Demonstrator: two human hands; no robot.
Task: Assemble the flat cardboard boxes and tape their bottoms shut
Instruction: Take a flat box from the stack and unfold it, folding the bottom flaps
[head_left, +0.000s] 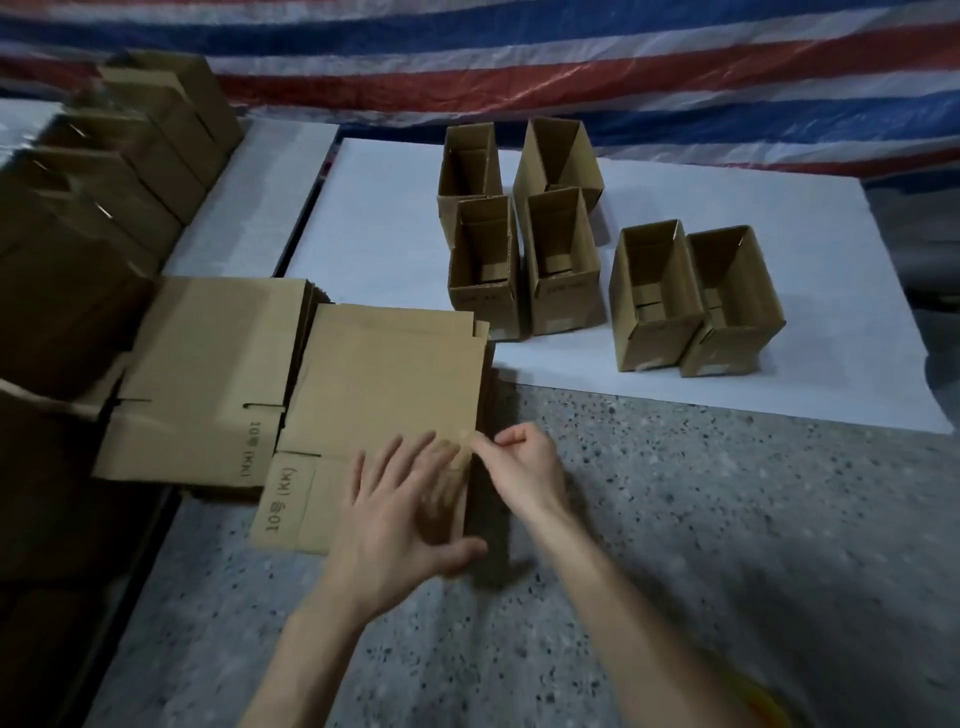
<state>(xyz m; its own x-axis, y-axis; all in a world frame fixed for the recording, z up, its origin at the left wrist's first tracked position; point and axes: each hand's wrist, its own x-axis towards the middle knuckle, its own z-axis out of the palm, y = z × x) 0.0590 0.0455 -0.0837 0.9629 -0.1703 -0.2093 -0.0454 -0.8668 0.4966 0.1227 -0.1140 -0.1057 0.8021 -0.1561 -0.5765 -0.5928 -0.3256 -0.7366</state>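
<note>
Your right hand (524, 470) pinches the top flat box (384, 374) at its right edge, I think, as it is blurry, and your left hand (400, 519) lies on it, fingers spread wide. The box tops a stack (482, 335); six open boxes (563, 260) stand beyond on a white sheet (389, 218).

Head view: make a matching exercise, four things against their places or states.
1 left hand
2 right hand
3 assembled boxes
4 striped tarp

A stand open on the white sheet
B pinches the right edge of the top flat box
C spans the back
D rests flat on the top flat box

Pairs: 1-D, 2-B, 3-A, 4-C
</note>
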